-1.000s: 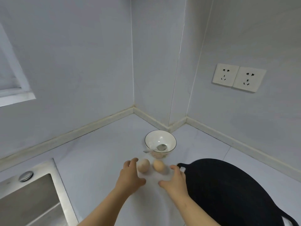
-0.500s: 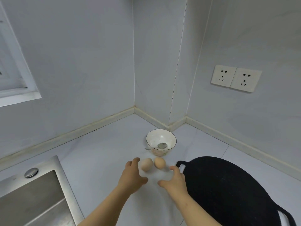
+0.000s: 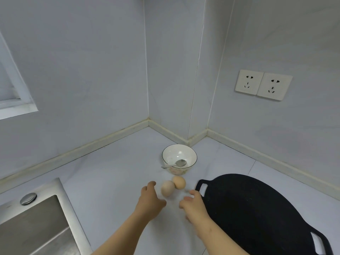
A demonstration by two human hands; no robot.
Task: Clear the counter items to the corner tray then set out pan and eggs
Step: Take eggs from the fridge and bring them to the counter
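Just in front of the white bowl (image 3: 179, 159): two eggs — paler egg (image 3: 167, 188) and tan egg (image 3: 179, 182) — smooth, oval, touching or nearly so, resting on the pale counter (image 3: 110, 173). Left of the bowl, wide bare counter up to the steel sink (image 3: 36, 223); right of it, flat black pan (image 3: 257, 214), matte, round, loop handle nearest the eggs. Metal spoon (image 3: 176, 164) lying inside the bowl. Left hand (image 3: 150, 201) and right hand (image 3: 194, 206) nearer than the bowl, flanking the eggs, fingers loosely spread, seemingly gripping nothing — slightly blurred.
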